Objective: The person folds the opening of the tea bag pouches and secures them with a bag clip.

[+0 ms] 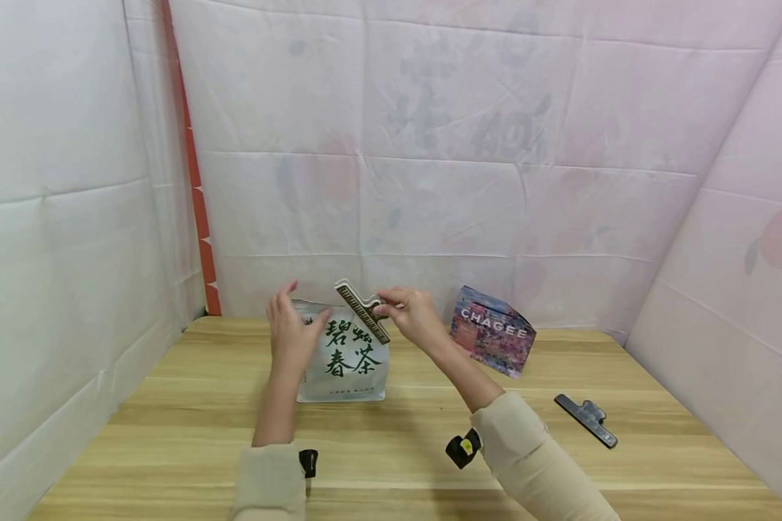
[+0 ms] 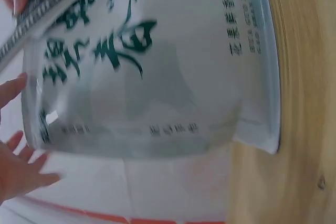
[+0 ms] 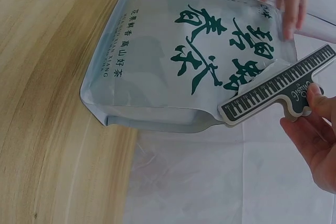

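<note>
A white tea bag [image 1: 319,387] with green Chinese characters stands upright on the table. My left hand [image 1: 292,333] is at its top left corner, fingers spread, with the thumb in front of the bag's upper face. Between thumb and fingers, my right hand [image 1: 418,318] pinches the handle of a long bag clip [image 1: 363,312] printed with piano keys. That clip is tilted across the bag's top right corner. In the right wrist view, the lower end of the clip [image 3: 273,85] overlaps the bag's top edge.
A purple and pink CHAGEE packet [image 1: 489,340] leans at the back right. Nearer and farther right, a second, dark bag clip [image 1: 586,420] lies on the wooden table [image 1: 189,434]. White cloth [image 1: 430,202] hangs behind and on both sides.
</note>
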Motion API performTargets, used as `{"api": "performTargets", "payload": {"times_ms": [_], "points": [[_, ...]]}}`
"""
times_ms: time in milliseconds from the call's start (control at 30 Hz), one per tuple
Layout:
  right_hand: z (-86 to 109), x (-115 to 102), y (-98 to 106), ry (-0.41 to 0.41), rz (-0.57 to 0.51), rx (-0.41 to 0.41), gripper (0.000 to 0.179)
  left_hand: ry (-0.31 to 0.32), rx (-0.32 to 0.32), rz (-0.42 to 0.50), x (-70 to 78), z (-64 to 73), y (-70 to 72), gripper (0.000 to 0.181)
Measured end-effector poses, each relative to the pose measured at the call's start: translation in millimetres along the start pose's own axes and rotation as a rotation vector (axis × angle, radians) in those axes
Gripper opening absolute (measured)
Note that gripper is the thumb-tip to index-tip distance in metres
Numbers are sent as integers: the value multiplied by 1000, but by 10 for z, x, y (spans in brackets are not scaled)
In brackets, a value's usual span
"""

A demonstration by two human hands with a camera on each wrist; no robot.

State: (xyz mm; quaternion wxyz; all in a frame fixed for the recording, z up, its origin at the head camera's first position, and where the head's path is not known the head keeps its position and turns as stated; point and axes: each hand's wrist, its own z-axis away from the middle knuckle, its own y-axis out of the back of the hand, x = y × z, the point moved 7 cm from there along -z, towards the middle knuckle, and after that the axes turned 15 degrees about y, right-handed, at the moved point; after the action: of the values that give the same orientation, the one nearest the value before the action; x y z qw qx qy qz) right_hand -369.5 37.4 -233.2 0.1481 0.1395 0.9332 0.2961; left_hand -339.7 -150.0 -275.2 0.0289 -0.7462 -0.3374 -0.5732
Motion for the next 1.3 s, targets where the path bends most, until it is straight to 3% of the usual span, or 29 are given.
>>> {"api": "performTargets", "payload": {"times_ms": [100,200,500,700,833,1033,1300], "points": [[-12,-4,-18,-4,20,-13,26,149,-123,85,-205,-52,7,65],[-32,-20,-48,0,44,-30,25,220,-205,74,-324,-75,-13,54],[-132,-173,-168,76,124,-81,23,192,-195,58,-306,-78,2,47],[-142,-179,-193,38,129,-106,24,193,-193,63,-314,-83,1,47],[-103,-126,-219,-33,66,-133,26,206,-210,73,-337,-73,-17,49],[71,44,-291,-211,-139,-143,38,201,-247,81,-375,-62,-65,52],[542,283,-510,-438,-270,-243,45,227,-474,30,-526,-26,-131,73]]}}
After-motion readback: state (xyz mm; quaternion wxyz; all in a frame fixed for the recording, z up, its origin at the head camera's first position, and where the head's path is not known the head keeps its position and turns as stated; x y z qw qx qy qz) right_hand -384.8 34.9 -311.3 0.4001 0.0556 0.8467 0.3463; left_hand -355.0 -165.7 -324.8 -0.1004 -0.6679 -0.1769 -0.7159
